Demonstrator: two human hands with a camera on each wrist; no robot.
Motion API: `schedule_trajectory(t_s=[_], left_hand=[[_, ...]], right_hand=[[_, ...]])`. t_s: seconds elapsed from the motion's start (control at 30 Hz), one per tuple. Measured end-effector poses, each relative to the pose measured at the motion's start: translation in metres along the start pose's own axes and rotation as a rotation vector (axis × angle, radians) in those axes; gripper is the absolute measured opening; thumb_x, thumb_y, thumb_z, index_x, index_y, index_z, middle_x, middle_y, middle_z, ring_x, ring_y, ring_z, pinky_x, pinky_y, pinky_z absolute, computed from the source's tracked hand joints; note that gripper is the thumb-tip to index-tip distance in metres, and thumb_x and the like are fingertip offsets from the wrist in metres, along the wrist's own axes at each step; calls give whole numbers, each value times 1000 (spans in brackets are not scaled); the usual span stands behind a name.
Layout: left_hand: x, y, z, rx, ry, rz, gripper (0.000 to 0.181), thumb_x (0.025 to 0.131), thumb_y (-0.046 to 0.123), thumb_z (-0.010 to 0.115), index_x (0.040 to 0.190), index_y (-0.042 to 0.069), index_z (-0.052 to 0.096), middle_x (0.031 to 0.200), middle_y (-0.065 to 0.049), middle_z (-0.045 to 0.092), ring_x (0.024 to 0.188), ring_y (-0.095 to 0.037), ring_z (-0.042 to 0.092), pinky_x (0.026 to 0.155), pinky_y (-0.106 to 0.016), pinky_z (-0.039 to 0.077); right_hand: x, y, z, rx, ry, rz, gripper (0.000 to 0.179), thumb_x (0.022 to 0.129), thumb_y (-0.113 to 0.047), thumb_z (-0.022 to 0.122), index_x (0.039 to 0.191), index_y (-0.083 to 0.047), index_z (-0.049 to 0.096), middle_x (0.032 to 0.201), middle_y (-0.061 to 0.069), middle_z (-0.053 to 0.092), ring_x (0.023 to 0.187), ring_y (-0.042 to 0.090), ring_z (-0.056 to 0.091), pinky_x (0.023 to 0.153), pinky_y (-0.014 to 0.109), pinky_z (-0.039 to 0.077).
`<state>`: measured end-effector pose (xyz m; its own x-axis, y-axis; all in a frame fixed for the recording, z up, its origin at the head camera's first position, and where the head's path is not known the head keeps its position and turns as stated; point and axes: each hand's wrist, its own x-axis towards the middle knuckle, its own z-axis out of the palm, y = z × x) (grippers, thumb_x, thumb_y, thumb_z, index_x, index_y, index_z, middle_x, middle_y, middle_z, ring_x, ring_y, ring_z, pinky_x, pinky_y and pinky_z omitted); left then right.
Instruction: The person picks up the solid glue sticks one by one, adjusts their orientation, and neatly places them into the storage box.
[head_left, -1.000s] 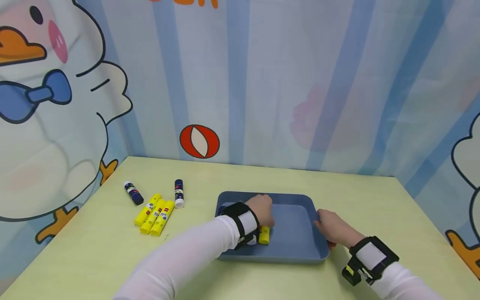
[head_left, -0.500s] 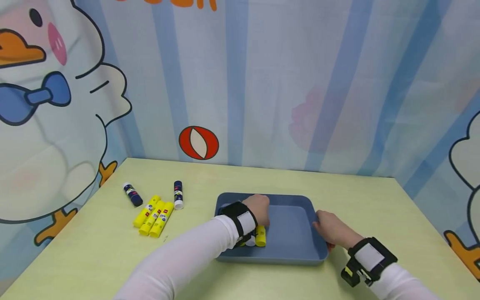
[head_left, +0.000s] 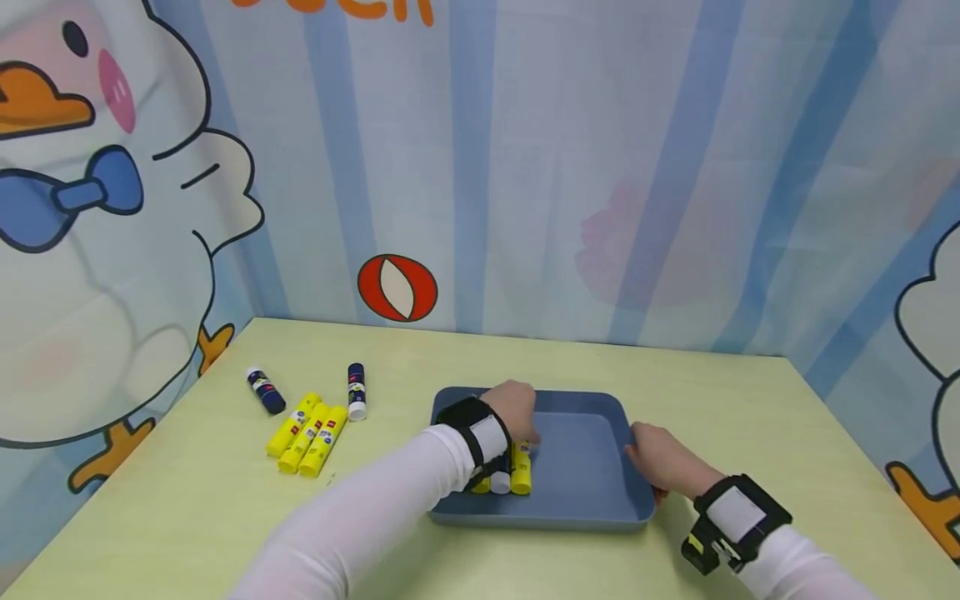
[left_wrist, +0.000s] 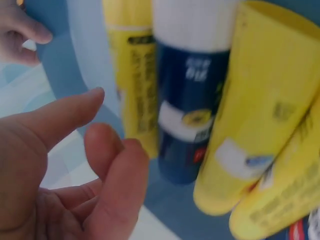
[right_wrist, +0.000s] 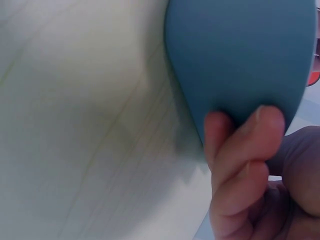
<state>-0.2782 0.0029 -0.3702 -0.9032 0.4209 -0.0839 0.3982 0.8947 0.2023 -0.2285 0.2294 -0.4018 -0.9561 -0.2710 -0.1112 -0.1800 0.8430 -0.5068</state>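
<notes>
My left hand [head_left: 513,410] is over the left half of a blue-grey tray [head_left: 588,479]. In the left wrist view its fingers are loosely bent, with nothing between thumb and fingertips, close beside a slim yellow glue stick [left_wrist: 136,85]. Next to that stick lies a navy glue stick with a white cap [left_wrist: 185,120], then a thick yellow glue stick [left_wrist: 255,110] and another yellow one [left_wrist: 285,195]. The head view shows these partly hidden under my left wrist. My right hand [head_left: 667,457] grips the tray's right side, fingers on the outer wall [right_wrist: 240,60].
Left of the tray, three yellow glue sticks [head_left: 307,435] lie side by side on the pale yellow table [head_left: 405,517]. Two navy glue sticks lie behind them, one tilted [head_left: 266,392] and one straighter [head_left: 357,390]. A printed curtain [head_left: 525,167] hangs behind the table.
My left hand has drawn slightly back from the yellow glue stick, which now shows more of its length and lies a little further left. The right hand has kept its grip on the tray.
</notes>
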Motion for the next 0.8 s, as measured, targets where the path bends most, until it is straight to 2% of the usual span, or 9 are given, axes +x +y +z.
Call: schedule_trajectory(t_s=[0.13, 0.23, 0.3, 0.37, 0.47, 0.57, 0.67, 0.73, 0.8], left_hand=[[6, -11, -14, -98, -13, 11, 29, 84, 31, 77, 84, 4, 66, 60, -1, 54, 44, -11, 50, 46, -23, 45], [4, -25, -34, -221, -46, 44, 32, 90, 31, 71, 99, 2, 64, 61, -5, 59, 42, -17, 56, 47, -24, 48], [-1, -37, -45, -269, -30, 87, 37, 93, 32, 67, 114, 2, 61, 73, -7, 65, 50, -19, 62, 54, -25, 50], [-7, -53, -52, -311, 13, 124, 41, 96, 31, 63, 126, 6, 55, 92, -8, 67, 61, -20, 66, 62, -25, 51], [-20, -81, -60, -363, 100, 134, 40, 97, 29, 60, 130, 8, 52, 111, -10, 64, 75, -22, 68, 68, -29, 53], [-34, -116, -61, -380, 194, 73, 38, 99, 28, 58, 130, 7, 53, 116, -13, 63, 90, -27, 66, 74, -35, 54], [-43, -153, -56, -312, 263, -43, 38, 100, 26, 55, 128, 1, 53, 117, -19, 62, 99, -32, 62, 81, -42, 52], [-46, -175, -51, -234, 276, -133, 40, 100, 25, 54, 126, -5, 53, 114, -22, 63, 99, -34, 62, 83, -45, 51], [-46, -193, -49, -162, 260, -213, 42, 99, 25, 54, 123, -10, 52, 112, -26, 63, 98, -37, 62, 84, -48, 50]], right_hand=[[1, -1, -2, -8, 0, -5, 8, 98, 1, 47, 93, 7, 48, 66, 11, 51, 35, 17, 54, 37, 32, 46], [1, -2, -3, -14, 6, -15, 9, 98, 1, 47, 91, 6, 47, 66, 12, 50, 35, 18, 54, 37, 32, 47], [1, -2, -3, -15, 7, -17, 8, 98, 1, 46, 92, 7, 47, 67, 12, 50, 35, 18, 54, 37, 32, 47], [1, -3, -2, -16, 4, -13, 8, 98, 1, 46, 94, 8, 47, 68, 12, 50, 36, 17, 54, 38, 32, 47], [1, -3, -1, -12, -6, 5, 9, 99, 1, 46, 96, 9, 47, 67, 12, 50, 35, 17, 54, 38, 33, 47], [0, -4, 0, -10, -11, 13, 8, 99, 1, 45, 95, 8, 47, 65, 12, 50, 35, 17, 53, 38, 33, 47], [1, -4, -1, -18, -13, 8, 9, 98, 1, 45, 94, 8, 47, 63, 12, 51, 35, 17, 53, 37, 33, 46], [1, -4, -1, -30, -21, 6, 10, 99, 1, 45, 95, 9, 47, 62, 12, 51, 35, 17, 53, 38, 33, 46], [1, -3, -2, -37, -28, 15, 10, 99, 1, 46, 97, 10, 47, 62, 12, 51, 35, 17, 53, 38, 33, 46]])
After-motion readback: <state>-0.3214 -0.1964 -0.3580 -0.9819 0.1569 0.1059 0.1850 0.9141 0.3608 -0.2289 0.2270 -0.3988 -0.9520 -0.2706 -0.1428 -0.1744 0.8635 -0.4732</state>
